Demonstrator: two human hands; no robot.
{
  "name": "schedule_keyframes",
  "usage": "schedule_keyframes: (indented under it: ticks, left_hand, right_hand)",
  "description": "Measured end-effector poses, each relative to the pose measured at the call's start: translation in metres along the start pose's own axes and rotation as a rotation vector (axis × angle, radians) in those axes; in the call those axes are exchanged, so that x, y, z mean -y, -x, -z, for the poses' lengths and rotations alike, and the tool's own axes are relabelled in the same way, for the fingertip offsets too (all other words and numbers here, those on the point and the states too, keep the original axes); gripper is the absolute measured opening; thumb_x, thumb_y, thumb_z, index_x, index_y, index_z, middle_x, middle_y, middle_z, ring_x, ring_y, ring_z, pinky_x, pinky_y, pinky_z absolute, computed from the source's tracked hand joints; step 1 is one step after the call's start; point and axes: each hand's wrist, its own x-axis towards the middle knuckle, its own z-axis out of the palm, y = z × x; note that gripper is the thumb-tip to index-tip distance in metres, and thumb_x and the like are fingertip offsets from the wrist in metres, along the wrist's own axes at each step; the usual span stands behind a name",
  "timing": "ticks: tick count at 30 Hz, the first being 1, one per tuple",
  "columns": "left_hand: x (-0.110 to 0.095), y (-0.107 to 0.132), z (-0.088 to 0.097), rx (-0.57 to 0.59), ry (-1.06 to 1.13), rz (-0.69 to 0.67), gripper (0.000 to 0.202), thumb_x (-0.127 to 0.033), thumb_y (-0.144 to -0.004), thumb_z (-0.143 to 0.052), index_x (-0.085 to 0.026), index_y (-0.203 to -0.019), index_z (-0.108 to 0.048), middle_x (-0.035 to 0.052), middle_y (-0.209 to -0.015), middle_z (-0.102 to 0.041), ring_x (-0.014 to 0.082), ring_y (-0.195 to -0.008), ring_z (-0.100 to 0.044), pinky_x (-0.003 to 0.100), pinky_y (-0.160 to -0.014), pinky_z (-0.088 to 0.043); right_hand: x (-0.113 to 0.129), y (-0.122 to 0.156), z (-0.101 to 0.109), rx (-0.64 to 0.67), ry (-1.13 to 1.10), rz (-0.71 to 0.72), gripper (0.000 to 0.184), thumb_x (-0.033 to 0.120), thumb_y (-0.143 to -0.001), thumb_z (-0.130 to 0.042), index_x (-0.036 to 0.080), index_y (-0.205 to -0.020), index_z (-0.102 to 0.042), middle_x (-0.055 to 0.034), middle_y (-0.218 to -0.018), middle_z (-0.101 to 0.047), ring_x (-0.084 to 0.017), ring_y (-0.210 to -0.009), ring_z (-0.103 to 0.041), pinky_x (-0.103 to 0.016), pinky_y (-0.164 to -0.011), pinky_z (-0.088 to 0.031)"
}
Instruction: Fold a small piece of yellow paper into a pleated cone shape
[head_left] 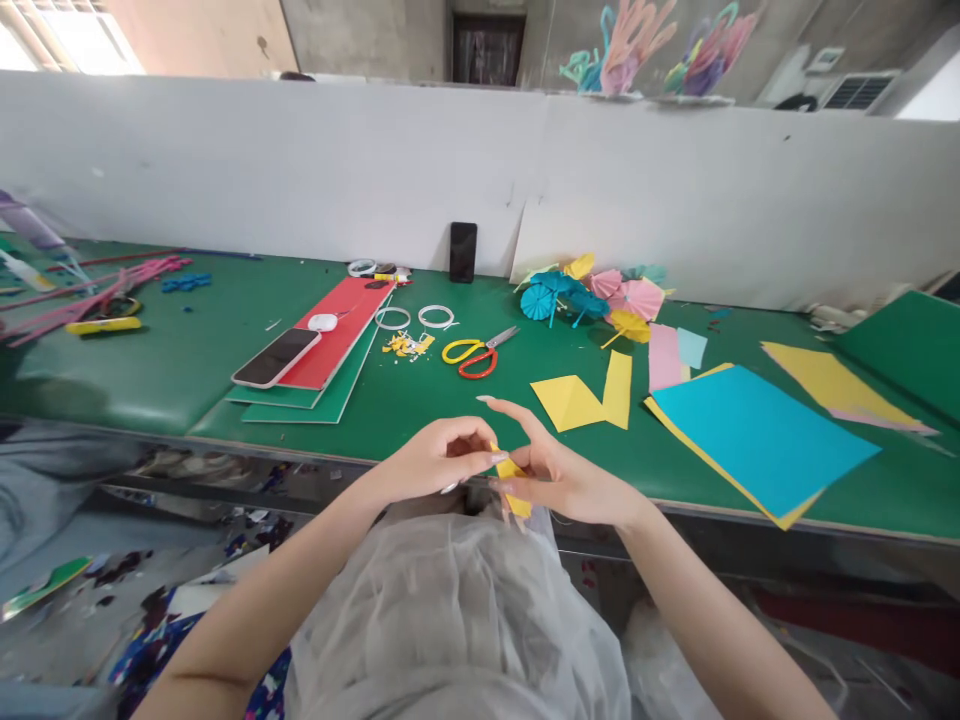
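Note:
A small folded piece of yellow paper [516,492] is held between my two hands, just in front of the table's near edge. My left hand [455,455] pinches its upper left end between thumb and fingers. On its right side my right hand [559,468] grips it with thumb and lower fingers, the index finger stretched out. Beyond the hands lie yellow paper pieces [568,402] and a pair of scissors [480,355] with one yellow and one red handle loop. Part of the folded paper is hidden by my fingers.
Blue and yellow sheets [757,430] lie at the right. Small paper umbrellas [570,295] cluster by the white partition [300,180]. At left, a phone [277,357] rests on red and green boards [337,335]. Yellow scraps [409,345] and tape rings [435,317] sit mid-table.

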Motion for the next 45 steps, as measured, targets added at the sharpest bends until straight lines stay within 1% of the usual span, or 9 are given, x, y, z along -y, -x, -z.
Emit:
schedule_keyframes:
  ticks: [5, 10, 13, 18, 23, 28, 34, 40, 45]
  left_hand:
    - [-0.002, 0.013, -0.013, -0.029, 0.077, 0.024, 0.026, -0.036, -0.081, -0.059, -0.015, -0.068, -0.05, -0.0079, -0.046, -0.041, 0.0043, -0.038, -0.036, 0.017, -0.04, -0.027]
    - [-0.001, 0.015, -0.013, -0.131, 0.153, 0.029, 0.033, -0.046, -0.086, -0.049, -0.016, -0.071, -0.049, -0.0064, -0.046, -0.045, 0.005, -0.036, -0.039, 0.016, -0.037, -0.027]
    - [0.0, 0.015, -0.02, -0.212, 0.09, -0.01, 0.04, -0.051, -0.089, -0.039, -0.016, -0.077, -0.052, -0.0064, -0.047, -0.044, 0.0061, -0.037, -0.039, 0.017, -0.038, -0.028]
    - [0.003, 0.014, -0.037, -0.216, -0.083, -0.045, 0.035, -0.046, -0.085, -0.053, -0.016, -0.067, -0.047, -0.0061, -0.055, -0.046, 0.0064, -0.044, -0.045, 0.018, -0.042, -0.032]
    - [0.006, 0.009, -0.045, -0.286, -0.015, -0.071, 0.036, -0.042, -0.085, -0.053, -0.017, -0.062, -0.041, -0.0086, -0.047, -0.039, 0.0056, -0.04, -0.04, 0.019, -0.043, -0.031]
    - [0.009, 0.01, -0.051, -0.172, 0.088, -0.1, 0.029, -0.04, -0.09, -0.047, -0.019, -0.071, -0.04, -0.0069, -0.054, -0.05, 0.0087, -0.049, -0.052, 0.02, -0.051, -0.038]
    - [0.011, 0.013, -0.051, -0.15, 0.077, -0.054, 0.03, -0.044, -0.092, -0.04, -0.02, -0.076, -0.039, -0.0073, -0.054, -0.049, 0.0077, -0.046, -0.047, 0.019, -0.046, -0.033]
    - [0.017, 0.012, -0.052, -0.206, 0.008, -0.032, 0.03, -0.047, -0.091, -0.041, -0.02, -0.078, -0.039, -0.0073, -0.057, -0.045, 0.0067, -0.044, -0.041, 0.019, -0.043, -0.033]
    - [0.009, 0.02, -0.051, -0.052, 0.111, -0.024, 0.025, -0.042, -0.09, -0.045, -0.019, -0.083, -0.041, -0.005, -0.07, -0.047, 0.0053, -0.048, -0.037, 0.019, -0.045, -0.032]
  right_hand:
    - [-0.004, 0.008, -0.014, 0.005, -0.006, 0.006, 0.076, 0.025, -0.088, -0.058, 0.03, -0.145, -0.008, 0.0023, -0.073, -0.063, -0.012, -0.063, -0.06, -0.027, -0.062, -0.049]
    - [-0.018, 0.005, -0.02, -0.125, -0.117, 0.075, 0.067, 0.032, -0.087, -0.06, 0.025, -0.14, -0.019, -0.0005, -0.074, -0.066, -0.012, -0.059, -0.061, -0.027, -0.06, -0.05]
    - [-0.024, 0.005, -0.022, -0.215, -0.142, 0.118, 0.062, 0.033, -0.087, -0.059, 0.022, -0.137, -0.024, 0.001, -0.07, -0.065, -0.009, -0.053, -0.057, -0.024, -0.057, -0.049]
    - [-0.022, 0.01, -0.023, -0.237, -0.082, 0.112, 0.06, 0.031, -0.087, -0.06, 0.024, -0.136, -0.027, 0.0039, -0.066, -0.063, -0.01, -0.056, -0.06, -0.024, -0.058, -0.049]
    - [-0.022, 0.013, -0.022, -0.269, -0.056, 0.087, 0.052, 0.037, -0.087, -0.058, 0.019, -0.132, -0.037, -0.0002, -0.074, -0.065, -0.011, -0.063, -0.063, -0.023, -0.06, -0.049]
    - [-0.031, 0.015, -0.024, -0.323, -0.091, 0.159, 0.05, 0.038, -0.089, -0.056, 0.019, -0.132, -0.039, 0.0022, -0.07, -0.063, -0.009, -0.061, -0.061, -0.022, -0.062, -0.05]
    - [-0.039, 0.015, -0.027, -0.299, -0.154, 0.203, 0.038, 0.04, -0.091, -0.052, 0.019, -0.123, -0.047, -0.0008, -0.076, -0.066, -0.011, -0.063, -0.064, -0.025, -0.063, -0.052]
    - [-0.031, 0.013, -0.035, -0.521, -0.061, 0.182, 0.041, 0.046, -0.09, -0.05, 0.02, -0.121, -0.049, 0.0019, -0.06, -0.059, -0.011, -0.047, -0.057, -0.023, -0.048, -0.05]
    - [-0.027, 0.013, -0.04, -0.565, -0.101, 0.189, 0.038, 0.043, -0.09, -0.05, 0.022, -0.121, -0.049, 0.0037, -0.055, -0.055, -0.01, -0.041, -0.051, -0.021, -0.043, -0.046]
